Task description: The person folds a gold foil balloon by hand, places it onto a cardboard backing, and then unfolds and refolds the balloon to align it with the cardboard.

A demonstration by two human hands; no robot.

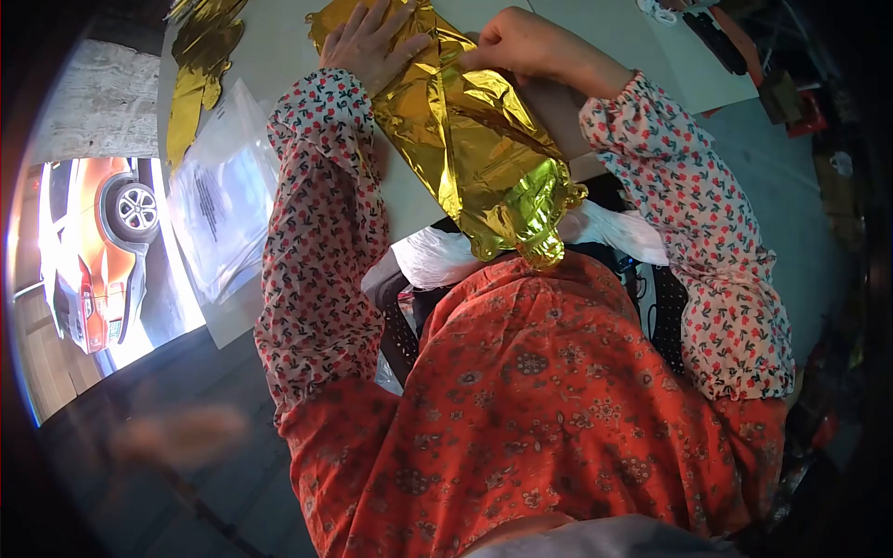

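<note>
A flat, shiny gold foil balloon (pixel 437 121) with scalloped edges lies creased across the table, its near end hanging over the edge toward my lap. My left hand (pixel 372 45) rests on its far left part, palm down with the fingers spread. At the foil's right side, my right hand (pixel 521 45) is closed, thumb and curled fingers pinching the foil near its edge. Exactly what sits between those fingertips is partly hidden.
More flattened gold foil (pixel 200 70) lies at the table's far left, beside clear plastic bags (pixel 223 191) with printed text. A long black object (pixel 714 42) lies at the far right. Outside on the left stands an orange car (pixel 107 237).
</note>
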